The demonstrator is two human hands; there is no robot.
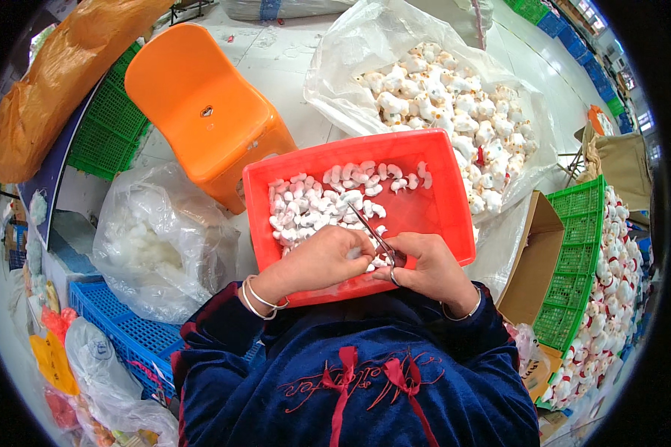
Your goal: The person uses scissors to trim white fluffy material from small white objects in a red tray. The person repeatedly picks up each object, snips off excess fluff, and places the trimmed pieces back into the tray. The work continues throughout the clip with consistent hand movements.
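Observation:
A red plastic tub (425, 216) lies in front of my body, with many small white curved fabric pieces (306, 205) spread over its left and far parts. Above its near edge, my right hand (425, 259) is closed on slim metal forceps (370, 226) with a ring handle. Their long tips point away and to the left, over the pieces. Beside it my left hand (324, 257) is closed in a pinch. A bit of white material (353, 253) shows at its fingertips; whether it is fluff or a fabric piece I cannot tell.
An orange chair (194, 104) stands beyond the tub at left. A clear bag of white stuffing (145, 249) sits left, above a blue crate (127, 305). Far right, a large clear bag holds white plush toys (455, 104). A cardboard box (529, 261) and green crate (574, 276) stand right.

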